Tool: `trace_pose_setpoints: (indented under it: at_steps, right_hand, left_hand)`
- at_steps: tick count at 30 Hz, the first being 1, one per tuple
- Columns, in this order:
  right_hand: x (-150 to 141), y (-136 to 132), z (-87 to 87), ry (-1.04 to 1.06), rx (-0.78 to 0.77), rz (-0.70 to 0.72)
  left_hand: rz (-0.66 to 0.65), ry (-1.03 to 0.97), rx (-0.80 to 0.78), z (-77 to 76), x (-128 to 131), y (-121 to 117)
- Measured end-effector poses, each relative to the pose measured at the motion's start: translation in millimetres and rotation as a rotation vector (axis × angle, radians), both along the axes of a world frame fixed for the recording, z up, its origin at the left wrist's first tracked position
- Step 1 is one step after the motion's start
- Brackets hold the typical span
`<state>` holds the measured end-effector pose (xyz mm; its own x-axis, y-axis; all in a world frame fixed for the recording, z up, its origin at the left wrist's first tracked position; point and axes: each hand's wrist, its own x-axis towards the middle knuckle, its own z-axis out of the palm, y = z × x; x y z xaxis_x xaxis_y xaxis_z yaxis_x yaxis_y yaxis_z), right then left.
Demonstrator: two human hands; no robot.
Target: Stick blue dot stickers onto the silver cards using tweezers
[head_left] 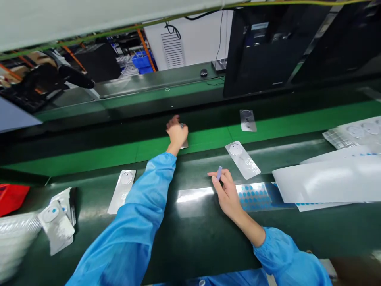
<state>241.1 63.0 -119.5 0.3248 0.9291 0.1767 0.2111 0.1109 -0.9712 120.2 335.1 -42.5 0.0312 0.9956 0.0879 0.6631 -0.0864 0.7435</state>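
My left hand reaches far forward onto the green conveyor belt and closes on a clear plastic blister pack lying there. Nearer to me, my right hand hovers over the dark bench and pinches a small pale-blue sticker between fingertips. Just right of that hand lies a sheet of blue round stickers. Another blister pack rests at an angle just beyond the right hand.
One blister pack rides on the belt further right, another lies left of my left sleeve. Bagged packs and a red bin sit at the left. White sheets and trays lie at the right. Dark monitors stand behind the belt.
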Motion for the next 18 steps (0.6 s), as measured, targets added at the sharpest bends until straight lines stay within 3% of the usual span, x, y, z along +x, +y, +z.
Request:
trace_pose_setpoints:
  at_steps: [4, 7, 11, 18]
  right_hand:
    - [9, 3, 3.3, -0.062, 0.124, -0.161]
    - [22, 5, 5.3, -0.023, 0.241, -0.286]
    - [35, 10, 9.8, -0.009, 0.359, -0.451]
    - [51, 20, 12.5, -0.019, 0.424, -0.584]
  left_hand:
    - [-0.381, 0.191, -0.01, -28.5, 75, -37]
    - [-0.496, 0.289, -0.014, -39.4, 135, -52]
    - [-0.465, 0.377, -0.027, -33.5, 197, -39]
    - [-0.193, 0.442, -0.142, -25.1, 267, -4]
